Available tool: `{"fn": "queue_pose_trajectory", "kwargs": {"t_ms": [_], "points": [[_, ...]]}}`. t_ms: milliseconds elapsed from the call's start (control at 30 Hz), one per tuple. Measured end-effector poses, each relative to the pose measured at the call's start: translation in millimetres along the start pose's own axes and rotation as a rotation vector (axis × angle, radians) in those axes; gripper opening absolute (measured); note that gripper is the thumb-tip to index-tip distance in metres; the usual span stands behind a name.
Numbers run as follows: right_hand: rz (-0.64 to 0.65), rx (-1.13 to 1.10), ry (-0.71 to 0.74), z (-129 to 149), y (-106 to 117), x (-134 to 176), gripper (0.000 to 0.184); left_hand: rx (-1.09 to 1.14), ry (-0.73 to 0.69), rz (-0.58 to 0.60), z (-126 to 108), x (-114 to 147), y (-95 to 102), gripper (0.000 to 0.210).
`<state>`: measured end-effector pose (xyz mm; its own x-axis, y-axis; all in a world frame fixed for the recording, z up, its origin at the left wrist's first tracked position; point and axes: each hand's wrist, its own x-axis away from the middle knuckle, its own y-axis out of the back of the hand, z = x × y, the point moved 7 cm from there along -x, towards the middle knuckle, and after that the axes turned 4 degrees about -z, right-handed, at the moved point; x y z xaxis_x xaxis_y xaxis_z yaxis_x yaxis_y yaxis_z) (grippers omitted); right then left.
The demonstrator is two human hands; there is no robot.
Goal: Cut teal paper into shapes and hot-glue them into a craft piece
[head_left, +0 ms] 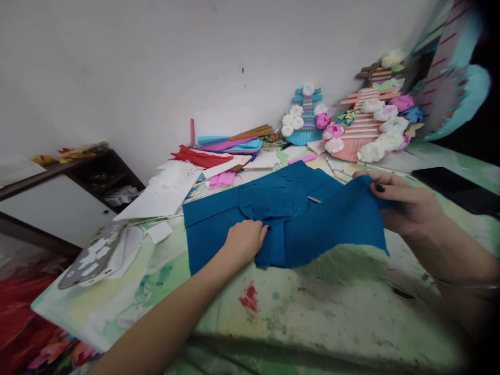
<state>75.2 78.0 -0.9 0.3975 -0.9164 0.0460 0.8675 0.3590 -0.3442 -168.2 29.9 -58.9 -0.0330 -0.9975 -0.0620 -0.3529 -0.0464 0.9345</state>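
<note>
A dark blue sheet of crepe paper (328, 229), creased and folded in places, spreads over the middle of the table. My left hand (245, 240) is closed at its near side, with curled fingers against a folded strip; the fingertips are partly hidden. At the right, my right hand (406, 203) pinches a corner of the paper between thumb and fingers and holds that part raised off the table. A thin metallic tip (314, 199) shows among the folds; the rest of it is covered.
Behind the paper lie a stack of coloured paper (234, 143) and white sheets (160, 192). Flower-covered decorations, one blue (308, 122) and one pink (361, 125), stand at the wall. A black phone (459, 187) lies right; a grey cut-out board (94, 255) lies at the left edge.
</note>
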Motion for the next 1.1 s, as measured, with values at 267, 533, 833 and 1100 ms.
{"fn": "queue_pose_trajectory", "kwargs": {"t_ms": [267, 533, 833, 1100], "points": [[0.026, 0.005, 0.044, 3, 2, -4, 0.023, 0.652, -0.078, -0.252, 34, -14, 56.1, 0.022], [0.038, 0.023, 0.107, 4, 3, -8, 0.03, 2.031, -0.026, -0.979, 168, 7, 143.1, 0.025], [0.022, 0.025, 0.099, 4, 2, -6, 0.03, 1.847, 0.205, -0.971, 179, -1, 126.0, 0.022], [0.005, 0.141, 0.13, 4, 12, -6, 0.034, 1.459, 0.189, -0.636, 140, -18, 92.5, 0.021]]}}
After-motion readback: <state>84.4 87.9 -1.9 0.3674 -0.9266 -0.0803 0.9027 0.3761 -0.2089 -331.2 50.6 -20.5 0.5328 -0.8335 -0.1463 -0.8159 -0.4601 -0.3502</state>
